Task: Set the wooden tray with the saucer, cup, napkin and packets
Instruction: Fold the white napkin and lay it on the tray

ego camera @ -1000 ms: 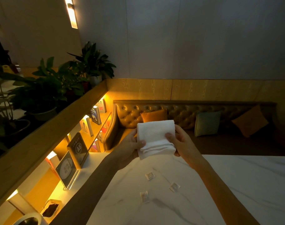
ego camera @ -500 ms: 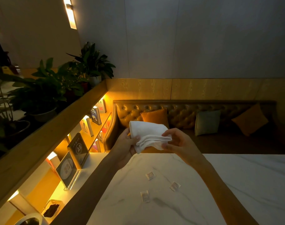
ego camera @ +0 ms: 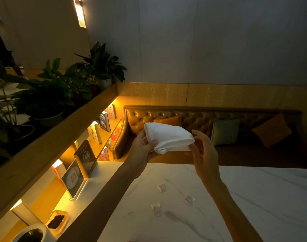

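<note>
A folded white napkin [ego camera: 168,137] is held up in the air beyond the far edge of the white marble table [ego camera: 254,198]. My left hand [ego camera: 142,151] pinches its left end between thumb and fingers. My right hand [ego camera: 202,152] touches the napkin's right end with its fingertips, fingers spread. Three small packets lie on the table below my hands: one [ego camera: 161,187] farthest, one [ego camera: 189,199] to the right, one [ego camera: 156,209] nearest. No tray, saucer or cup is in view.
A tufted leather bench [ego camera: 193,119] with cushions stands behind the table. To the left runs a lit shelf with books and two upright signs [ego camera: 79,168], and potted plants [ego camera: 49,95] stand on the ledge above. A white container [ego camera: 32,233] sits at bottom left.
The napkin was held flat and upright between both hands; it now lies folded over and tilted, bunched in my left hand. My right hand has loosened to a fingertip touch.
</note>
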The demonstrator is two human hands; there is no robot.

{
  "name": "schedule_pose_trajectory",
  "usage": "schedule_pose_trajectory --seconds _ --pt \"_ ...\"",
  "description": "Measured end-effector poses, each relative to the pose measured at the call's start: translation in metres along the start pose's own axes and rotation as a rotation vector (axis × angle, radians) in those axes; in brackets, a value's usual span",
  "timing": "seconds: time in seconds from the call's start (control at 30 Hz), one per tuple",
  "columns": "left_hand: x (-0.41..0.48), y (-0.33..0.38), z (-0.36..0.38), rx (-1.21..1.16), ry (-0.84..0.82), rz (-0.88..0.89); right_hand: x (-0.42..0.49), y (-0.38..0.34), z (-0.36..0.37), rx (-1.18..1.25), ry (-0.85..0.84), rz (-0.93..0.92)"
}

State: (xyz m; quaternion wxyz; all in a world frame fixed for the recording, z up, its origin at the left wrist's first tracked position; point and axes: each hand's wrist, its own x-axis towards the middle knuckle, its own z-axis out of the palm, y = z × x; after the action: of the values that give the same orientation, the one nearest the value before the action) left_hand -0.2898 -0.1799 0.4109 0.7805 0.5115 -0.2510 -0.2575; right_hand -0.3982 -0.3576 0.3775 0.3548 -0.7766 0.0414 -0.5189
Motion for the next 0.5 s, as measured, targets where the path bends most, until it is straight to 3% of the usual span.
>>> schedule_pose_trajectory --seconds 0.07,0.17,0.23,0.33,0.5 --pt "0.0 0.002 -0.003 0.045 -0.027 0.003 -0.002 0.005 -0.007 0.191 -0.132 0.077" --pt "0.0 0.002 -0.007 0.06 -0.104 -0.02 -0.003 0.003 -0.012 0.887 -0.294 0.716" --pt "-0.001 0.0 -0.008 0.07 -0.174 -0.042 -0.001 0.005 -0.013 1.056 -0.411 1.009" --pt "-0.003 0.0 -0.01 0.151 -0.224 -0.068 0.002 0.002 -0.01 0.948 -0.49 1.03" --pt "-0.005 0.003 -0.024 0.247 -0.276 -0.163 0.008 -0.006 -0.012 0.604 -0.466 0.823"
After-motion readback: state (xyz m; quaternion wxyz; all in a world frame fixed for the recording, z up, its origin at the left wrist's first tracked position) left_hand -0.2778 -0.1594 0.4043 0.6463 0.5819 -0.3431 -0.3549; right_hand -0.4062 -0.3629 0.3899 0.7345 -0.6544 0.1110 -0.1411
